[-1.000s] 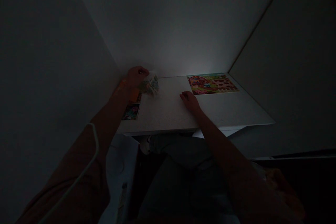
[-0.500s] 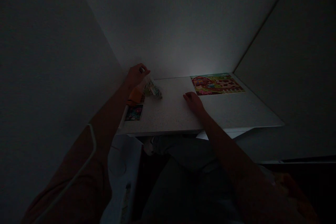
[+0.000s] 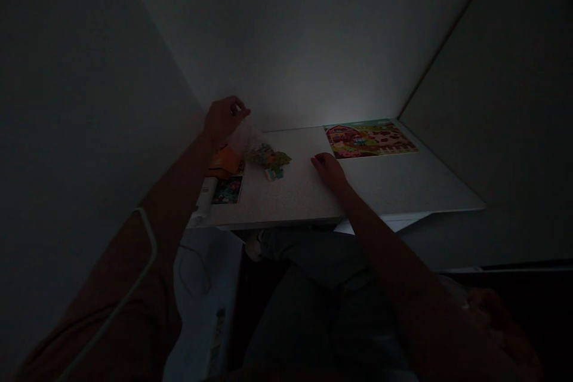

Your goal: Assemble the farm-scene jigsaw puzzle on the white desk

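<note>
My left hand (image 3: 227, 116) pinches the upper end of a clear plastic bag (image 3: 248, 133) at the back left of the white table (image 3: 304, 197). Small puzzle pieces (image 3: 277, 161) in green, yellow and blue spill from the bag's lower end onto the tabletop; some still lie inside it. My right hand (image 3: 329, 170) rests on the table right of the pieces, its fingers curled together. Whether anything is between those fingers is too dark to make out. Beyond my right hand lies a farm picture (image 3: 369, 140) with a red barn and a spotted cow.
An orange box or pouch (image 3: 226, 161) sits under my left forearm, beside a small dark flowery card (image 3: 228, 190). A white packet (image 3: 203, 198) lies at the table's left edge. Walls (image 3: 286, 42) enclose the table at the back and sides. The light is dim.
My left hand has moved up and to the left with the bag. Puzzle pieces have slid out onto the table. My right hand has stayed nearly still.
</note>
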`<action>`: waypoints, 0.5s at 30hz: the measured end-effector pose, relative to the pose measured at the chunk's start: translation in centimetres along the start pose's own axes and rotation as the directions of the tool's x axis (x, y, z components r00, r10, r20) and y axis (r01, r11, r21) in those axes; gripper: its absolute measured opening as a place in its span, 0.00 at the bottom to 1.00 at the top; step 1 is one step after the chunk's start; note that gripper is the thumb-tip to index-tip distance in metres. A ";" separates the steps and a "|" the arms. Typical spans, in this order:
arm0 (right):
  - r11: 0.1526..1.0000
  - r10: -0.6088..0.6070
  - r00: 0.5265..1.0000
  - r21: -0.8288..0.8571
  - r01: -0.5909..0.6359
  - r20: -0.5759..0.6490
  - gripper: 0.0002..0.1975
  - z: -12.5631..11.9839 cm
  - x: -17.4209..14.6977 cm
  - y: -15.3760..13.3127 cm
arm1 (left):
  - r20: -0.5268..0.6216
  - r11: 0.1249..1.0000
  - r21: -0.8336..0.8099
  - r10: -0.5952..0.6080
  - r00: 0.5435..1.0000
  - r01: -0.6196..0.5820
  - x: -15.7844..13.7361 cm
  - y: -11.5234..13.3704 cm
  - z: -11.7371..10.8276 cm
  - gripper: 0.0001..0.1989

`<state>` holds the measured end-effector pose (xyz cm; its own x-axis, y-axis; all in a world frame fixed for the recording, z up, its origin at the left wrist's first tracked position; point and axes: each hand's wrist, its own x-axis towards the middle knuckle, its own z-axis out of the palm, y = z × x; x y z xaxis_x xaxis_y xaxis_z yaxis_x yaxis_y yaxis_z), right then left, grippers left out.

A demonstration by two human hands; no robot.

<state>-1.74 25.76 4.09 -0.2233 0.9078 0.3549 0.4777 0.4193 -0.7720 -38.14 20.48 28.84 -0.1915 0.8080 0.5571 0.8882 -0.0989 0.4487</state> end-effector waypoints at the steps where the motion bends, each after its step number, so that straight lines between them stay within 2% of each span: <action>1: 1.000 -0.004 1.000 0.001 0.004 -0.001 0.36 0.0 0.0 0.0 | -0.031 1.000 -0.005 0.002 1.000 -0.002 0.1 0.2 -0.2 0.09; 5: 1.000 -0.004 1.000 -0.003 0.004 -0.003 0.35 0.1 0.1 0.2 | -0.197 1.000 -0.031 -0.002 0.980 -0.004 0.9 1.7 -2.1 0.09; 10: 1.000 0.014 1.000 0.001 -0.014 0.000 0.33 0.2 0.3 0.3 | -0.212 0.997 -0.021 0.069 0.975 -0.075 1.8 4.6 -4.8 0.13; 13: 0.999 0.023 1.000 0.030 -0.023 0.001 0.32 0.2 0.3 0.1 | -0.240 0.996 -0.081 0.013 0.971 -0.034 1.2 5.1 -3.9 0.15; 15: 0.996 0.045 0.999 0.076 -0.046 0.009 0.31 0.1 0.3 -0.1 | -0.196 0.990 -0.141 -0.056 0.979 0.028 -0.7 4.7 -1.4 0.17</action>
<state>-1.93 26.01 4.24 -0.2093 0.9258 0.3148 0.4215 0.3759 -0.8253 -34.46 18.62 31.53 -0.3188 0.6829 0.6573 0.8146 -0.1571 0.5584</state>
